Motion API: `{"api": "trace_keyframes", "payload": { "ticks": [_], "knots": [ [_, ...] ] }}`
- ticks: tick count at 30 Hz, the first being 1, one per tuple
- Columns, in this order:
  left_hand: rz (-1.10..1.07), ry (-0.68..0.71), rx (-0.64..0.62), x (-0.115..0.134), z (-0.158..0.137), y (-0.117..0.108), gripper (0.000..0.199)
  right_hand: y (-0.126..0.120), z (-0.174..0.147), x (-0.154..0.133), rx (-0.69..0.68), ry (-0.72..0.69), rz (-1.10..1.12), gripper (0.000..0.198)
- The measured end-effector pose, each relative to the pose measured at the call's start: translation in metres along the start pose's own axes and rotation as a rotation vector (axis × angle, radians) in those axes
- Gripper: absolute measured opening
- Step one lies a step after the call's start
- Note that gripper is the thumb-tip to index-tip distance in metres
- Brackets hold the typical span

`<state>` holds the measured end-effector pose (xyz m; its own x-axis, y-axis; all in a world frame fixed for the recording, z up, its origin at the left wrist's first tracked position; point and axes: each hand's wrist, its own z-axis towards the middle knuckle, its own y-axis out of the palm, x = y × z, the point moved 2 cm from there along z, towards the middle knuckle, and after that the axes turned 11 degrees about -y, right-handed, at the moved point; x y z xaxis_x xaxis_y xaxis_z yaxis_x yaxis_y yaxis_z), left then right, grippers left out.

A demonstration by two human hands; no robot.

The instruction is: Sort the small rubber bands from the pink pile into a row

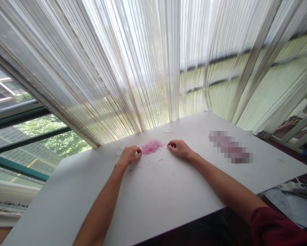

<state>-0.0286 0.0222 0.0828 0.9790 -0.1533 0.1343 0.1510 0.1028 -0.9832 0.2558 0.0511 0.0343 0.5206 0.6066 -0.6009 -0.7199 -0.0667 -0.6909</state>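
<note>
A loose pile of small pink, lilac and bluish pieces (152, 146) lies on the white table (166, 194); their kind is too small to tell. At its left edge is my left hand (130, 155), thumb and fingers drawn together. My right hand (181, 148) rests just right of the pile with curled fingers pinched. Whatever either pinch holds, if anything, cannot be made out. In front of the pile, a slanting row of separate little pieces includes a green one (130, 169), a pink one (140, 167) and another pink one (161, 159).
Two clear round dishes or lids stand behind the pile, one (168, 128) near the table's back edge. A blurred-out pinkish object (229, 147) lies to the right. Sheer striped curtains (153, 68) hang behind the table. Cables (303, 187) lie beyond its right edge.
</note>
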Motion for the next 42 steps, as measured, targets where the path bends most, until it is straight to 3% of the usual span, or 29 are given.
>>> {"api": "trace_keyframes", "payload": {
  "ticks": [6, 18, 27, 32, 38, 42],
  "knots": [
    [-0.007, 0.044, -0.034, -0.004, -0.001, -0.001, 0.016, 0.001, 0.001, 0.001, 0.001, -0.009, -0.007, 0.024],
    [0.050, -0.043, -0.135, 0.000, -0.005, -0.003, 0.018, 0.001, 0.000, 0.001, 0.029, -0.015, -0.023, 0.020],
    [0.044, -0.030, -0.065, 0.002, -0.015, -0.007, 0.015, 0.001, 0.001, 0.003, 0.049, -0.047, 0.003, 0.019],
    [-0.150, -0.042, 0.075, 0.019, -0.043, -0.019, 0.014, -0.004, -0.003, -0.019, 0.132, -0.207, 0.062, 0.016],
    [-0.321, 0.028, 0.160, 0.046, -0.069, -0.011, 0.012, 0.011, -0.015, -0.069, 0.018, -0.457, 0.227, 0.017],
    [-0.380, 0.051, 0.154, 0.051, -0.074, -0.002, 0.010, 0.025, -0.019, -0.078, -0.022, -0.507, 0.232, 0.019]
  ]
}}
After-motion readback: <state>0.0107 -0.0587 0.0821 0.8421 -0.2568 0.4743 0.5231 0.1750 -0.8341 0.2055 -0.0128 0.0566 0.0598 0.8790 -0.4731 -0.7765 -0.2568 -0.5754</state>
